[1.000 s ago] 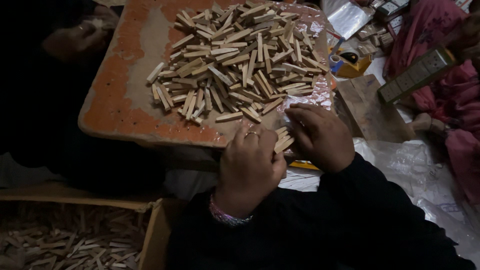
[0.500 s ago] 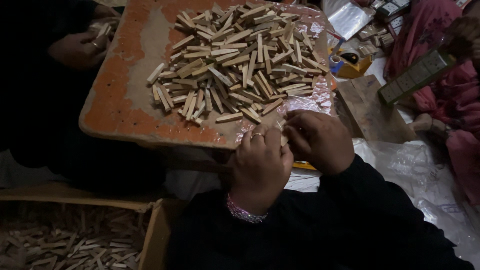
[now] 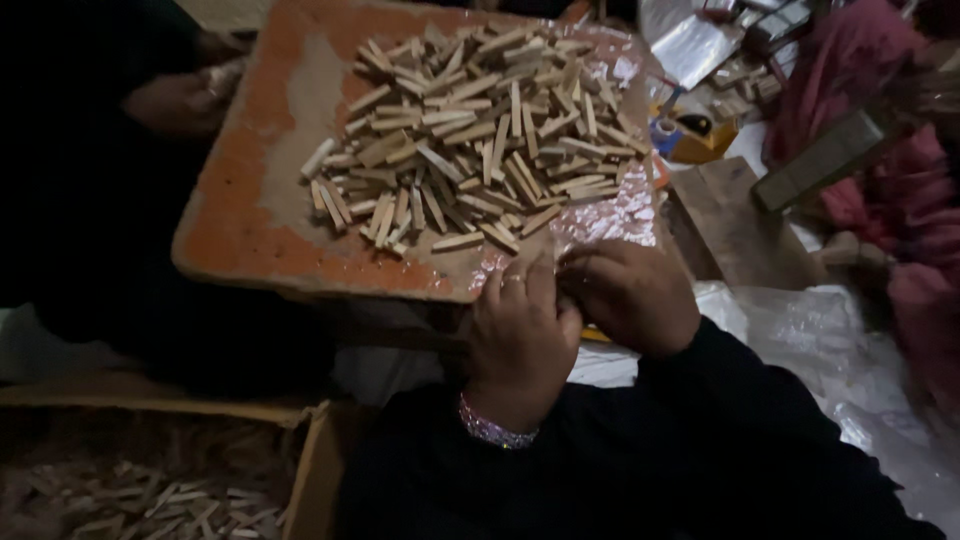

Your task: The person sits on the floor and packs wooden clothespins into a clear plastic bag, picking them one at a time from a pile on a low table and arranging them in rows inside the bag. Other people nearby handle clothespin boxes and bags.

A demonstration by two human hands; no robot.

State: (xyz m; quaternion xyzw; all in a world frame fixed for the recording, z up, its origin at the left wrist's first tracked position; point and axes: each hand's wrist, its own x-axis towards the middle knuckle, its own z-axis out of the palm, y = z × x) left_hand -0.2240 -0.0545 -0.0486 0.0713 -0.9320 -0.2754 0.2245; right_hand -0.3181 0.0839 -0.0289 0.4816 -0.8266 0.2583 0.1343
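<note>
Sticks (image 3: pixel 470 140), pale, short, wooden, lie heaped; left hand (image 3: pixel 520 340) and right hand (image 3: pixel 630 300) curl, grasp unclear.

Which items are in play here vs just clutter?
In play: left hand, right hand, pile of short pale wooden sticks, worn orange board.
Lying about: cardboard box of sticks, yellow tape dispenser, clear plastic sheet.

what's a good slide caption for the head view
Both hands, left hand and right hand, meet at the near edge of an orange board heaped with small wooden sticks.
</note>
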